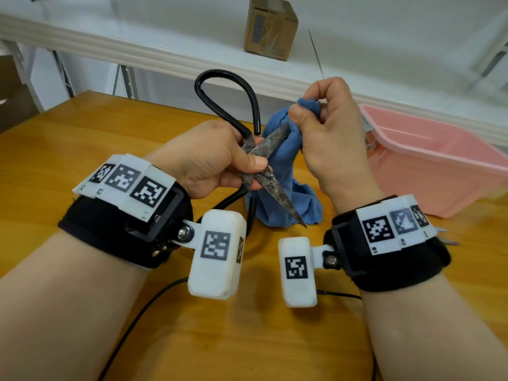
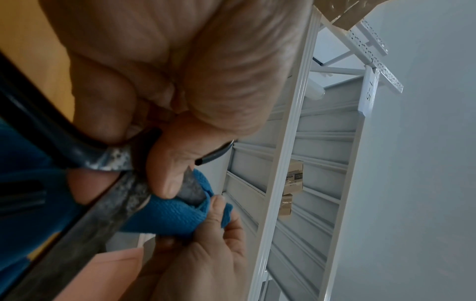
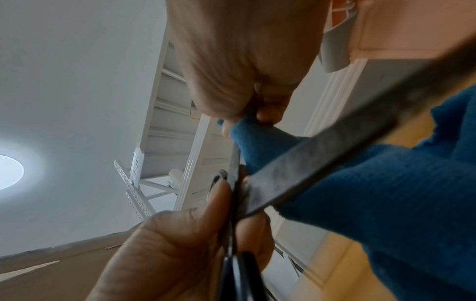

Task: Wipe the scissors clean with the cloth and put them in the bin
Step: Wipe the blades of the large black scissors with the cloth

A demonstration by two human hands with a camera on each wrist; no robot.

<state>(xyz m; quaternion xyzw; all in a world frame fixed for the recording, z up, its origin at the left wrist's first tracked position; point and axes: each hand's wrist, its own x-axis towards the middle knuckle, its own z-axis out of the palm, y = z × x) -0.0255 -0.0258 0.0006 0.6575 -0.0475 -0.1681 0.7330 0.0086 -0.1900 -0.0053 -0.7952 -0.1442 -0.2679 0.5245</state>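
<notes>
Old dark-metal scissors (image 1: 270, 185) with black looped handles (image 1: 220, 83) are held above the wooden table (image 1: 82, 149), blades spread apart. My left hand (image 1: 220, 160) grips them at the pivot, thumb on top. One blade points down toward me; the other blade (image 1: 275, 140) runs up into a blue cloth (image 1: 277, 199). My right hand (image 1: 324, 133) pinches the cloth around that upper blade, hiding its tip. In the left wrist view the cloth (image 2: 175, 218) wraps the blade (image 2: 115, 213). In the right wrist view the free blade (image 3: 322, 163) crosses the cloth (image 3: 386, 203). The pink bin (image 1: 439, 166) stands right.
A white shelf edge (image 1: 165, 59) runs behind the table, with a cardboard box (image 1: 270, 26) on it. Black cables (image 1: 143, 312) lie on the table near my wrists. The cloth's lower end hangs down to the tabletop between my hands.
</notes>
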